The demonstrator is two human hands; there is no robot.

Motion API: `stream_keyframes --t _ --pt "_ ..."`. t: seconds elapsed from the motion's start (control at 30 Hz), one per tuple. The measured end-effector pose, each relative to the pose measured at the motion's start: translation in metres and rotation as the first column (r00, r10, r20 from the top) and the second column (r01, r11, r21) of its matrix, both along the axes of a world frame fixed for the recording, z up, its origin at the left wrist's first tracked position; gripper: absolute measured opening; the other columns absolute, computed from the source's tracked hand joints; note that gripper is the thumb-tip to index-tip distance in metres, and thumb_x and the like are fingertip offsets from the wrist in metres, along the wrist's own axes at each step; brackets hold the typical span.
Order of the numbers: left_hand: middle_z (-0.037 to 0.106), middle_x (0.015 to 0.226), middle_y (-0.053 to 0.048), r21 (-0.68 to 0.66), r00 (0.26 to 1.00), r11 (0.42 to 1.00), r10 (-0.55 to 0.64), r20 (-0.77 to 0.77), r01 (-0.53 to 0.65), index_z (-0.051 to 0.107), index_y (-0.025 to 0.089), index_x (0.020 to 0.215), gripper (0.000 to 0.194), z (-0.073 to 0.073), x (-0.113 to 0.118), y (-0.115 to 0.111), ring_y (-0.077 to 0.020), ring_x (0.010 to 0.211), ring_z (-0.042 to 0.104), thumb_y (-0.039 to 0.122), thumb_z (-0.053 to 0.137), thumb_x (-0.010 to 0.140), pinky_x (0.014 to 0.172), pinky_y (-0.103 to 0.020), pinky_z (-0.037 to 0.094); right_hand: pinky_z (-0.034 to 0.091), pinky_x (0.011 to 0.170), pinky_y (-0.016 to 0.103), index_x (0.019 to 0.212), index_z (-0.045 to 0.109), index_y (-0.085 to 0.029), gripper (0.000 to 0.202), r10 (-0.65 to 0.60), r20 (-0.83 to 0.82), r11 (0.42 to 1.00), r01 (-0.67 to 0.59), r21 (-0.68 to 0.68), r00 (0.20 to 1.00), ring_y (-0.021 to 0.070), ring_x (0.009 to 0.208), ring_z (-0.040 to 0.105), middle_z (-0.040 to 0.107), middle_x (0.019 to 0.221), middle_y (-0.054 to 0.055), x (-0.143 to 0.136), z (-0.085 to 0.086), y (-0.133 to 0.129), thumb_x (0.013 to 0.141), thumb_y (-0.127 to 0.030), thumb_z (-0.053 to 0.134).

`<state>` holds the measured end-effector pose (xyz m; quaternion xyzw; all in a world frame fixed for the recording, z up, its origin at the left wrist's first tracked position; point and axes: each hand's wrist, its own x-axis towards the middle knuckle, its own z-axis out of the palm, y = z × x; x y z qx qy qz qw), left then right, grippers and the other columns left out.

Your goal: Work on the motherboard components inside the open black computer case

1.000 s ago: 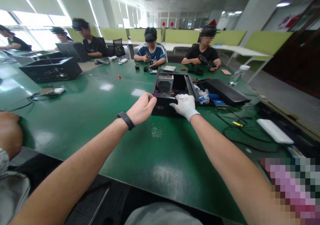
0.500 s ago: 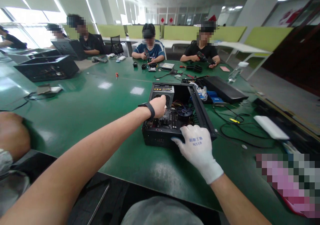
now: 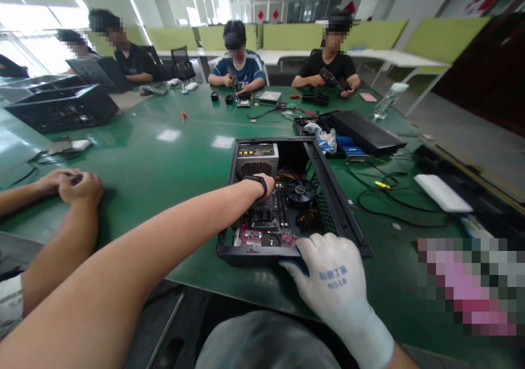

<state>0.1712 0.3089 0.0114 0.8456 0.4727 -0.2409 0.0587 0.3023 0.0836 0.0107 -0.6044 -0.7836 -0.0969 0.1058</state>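
Note:
An open black computer case (image 3: 343,216) lies on the green table in front of me, its inside facing up. My bare left hand (image 3: 266,186), with a black wristband, reaches into it beside the power supply (image 3: 257,161) and above the motherboard (image 3: 266,216); its fingers curl down and what they hold, if anything, is hidden. A round black fan (image 3: 301,192) sits to the right of that hand. My right hand (image 3: 332,270), in a white glove, grips the near edge of the case, thumb outside and fingers over the rim.
A person's hands (image 3: 80,186) rest on the table at the left. Black cables (image 3: 385,208), a white box (image 3: 442,193) and a black panel (image 3: 365,131) lie to the right. People with tools sit across the table.
The case has been tipped down towards me and now lies flatter, showing more of its inside. My left hand has moved lower with it. The neighbour's hands have come into view at the left.

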Motion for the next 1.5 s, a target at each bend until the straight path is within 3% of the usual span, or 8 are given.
stream_keyframes --t 0.37,1.03,1.5 --pt "0.071 0.110 -0.022 -0.012 0.997 0.998 0.066 0.031 -0.066 0.072 0.008 0.112 0.060 -0.007 0.000 0.004 -0.0319 0.098 0.069 0.010 0.077 0.052 0.081 -0.033 0.057 0.018 0.067 0.037 0.079 0.058 -0.024 0.028 0.016 -0.028 1.000 -0.016 0.008 0.999 0.0228 0.074 0.044 0.054 0.074 0.004 0.000 -0.001 0.001 0.081 -0.052 0.064" --pt "0.072 0.110 -0.018 0.028 0.998 0.998 0.057 -0.031 -0.056 0.073 0.011 0.111 0.060 -0.016 0.001 0.012 -0.0281 0.100 0.069 0.023 0.085 0.054 0.085 -0.029 0.055 0.016 0.067 0.036 0.081 0.059 -0.023 0.030 0.020 -0.032 1.000 -0.020 0.009 0.999 0.0220 0.073 0.043 0.055 0.075 0.005 0.000 0.001 0.002 0.082 -0.052 0.063" --pt "0.072 0.110 -0.020 0.034 0.999 0.999 0.042 -0.015 -0.042 0.073 0.008 0.111 0.059 -0.016 0.000 0.012 -0.0297 0.099 0.069 0.018 0.083 0.054 0.084 -0.031 0.056 0.017 0.067 0.036 0.081 0.058 -0.023 0.032 0.015 -0.020 1.000 -0.014 0.003 1.000 0.0223 0.074 0.042 0.055 0.075 0.005 0.000 0.000 0.001 0.083 -0.054 0.060"
